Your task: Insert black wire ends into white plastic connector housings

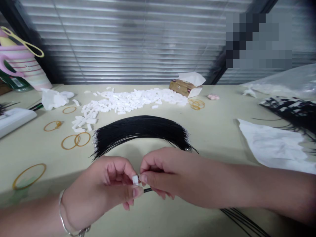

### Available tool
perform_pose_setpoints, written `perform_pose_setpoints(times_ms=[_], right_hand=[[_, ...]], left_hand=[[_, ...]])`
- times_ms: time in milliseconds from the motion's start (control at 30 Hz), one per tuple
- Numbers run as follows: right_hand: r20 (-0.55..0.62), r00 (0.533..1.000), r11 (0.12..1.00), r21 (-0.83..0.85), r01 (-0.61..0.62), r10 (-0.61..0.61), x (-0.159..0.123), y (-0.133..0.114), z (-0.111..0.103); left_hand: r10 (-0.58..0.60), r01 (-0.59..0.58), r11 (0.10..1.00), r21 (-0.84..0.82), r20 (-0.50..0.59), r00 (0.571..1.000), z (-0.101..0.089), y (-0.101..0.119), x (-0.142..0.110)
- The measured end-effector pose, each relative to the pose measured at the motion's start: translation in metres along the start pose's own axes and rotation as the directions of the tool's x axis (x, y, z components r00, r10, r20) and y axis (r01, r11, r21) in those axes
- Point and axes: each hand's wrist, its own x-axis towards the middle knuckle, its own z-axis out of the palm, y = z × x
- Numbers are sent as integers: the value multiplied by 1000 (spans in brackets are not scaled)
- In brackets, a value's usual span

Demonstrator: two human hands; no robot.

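Observation:
Between thumb and forefinger, my left hand (106,184) pinches a small white plastic connector housing (135,179). My right hand (170,177) is closed beside it, its fingertips holding the end of a black wire against the housing's right side; most of that wire is hidden by the fingers. Short lengths of black wire (147,190) show between the two hands, and more black wires (242,219) come out below my right forearm. Just beyond both hands lies a curved bundle of black wires (143,126) with shiny metal terminals at its ends.
A heap of white housings (133,100) spreads across the back of the table (217,131). Rubber bands (29,176) lie at left. Around the edges are a striped cup (27,69), a small box (182,87), white paper (271,143) and a bunch of finished-looking black-and-white leads (291,112).

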Motion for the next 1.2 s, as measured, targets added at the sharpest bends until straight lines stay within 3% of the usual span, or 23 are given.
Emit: perform_pose_setpoints(times_ms=[167, 300, 467, 700, 1000, 1200], right_hand=[[-93, 996, 1000, -15, 11, -12, -3, 1, 5], [-22, 999, 996, 87, -30, 32, -6, -3, 1], [53, 998, 969, 246, 4, -17, -5, -3, -2], [3, 986, 986, 29, 167, -167, -5, -2, -1], [14, 963, 962, -43, 269, -269, -8, -2, 1], [-147, 982, 985, -145, 98, -119, -12, -6, 2]], left_hand=[[9, -9, 1000, 8, 4, 1000, -1, 1, 0], [0, 0, 999, -36, 9, 1000, 0, 4, 0], [-32, 33, 996, -84, 13, 999, 1, 5, 0], [-12, 13, 1000, -23, 43, 999, -1, 3, -2], [52, -53, 998, 18, 74, 996, -1, 1, -1], [48, -45, 998, -41, 79, 996, -4, 3, 2]])
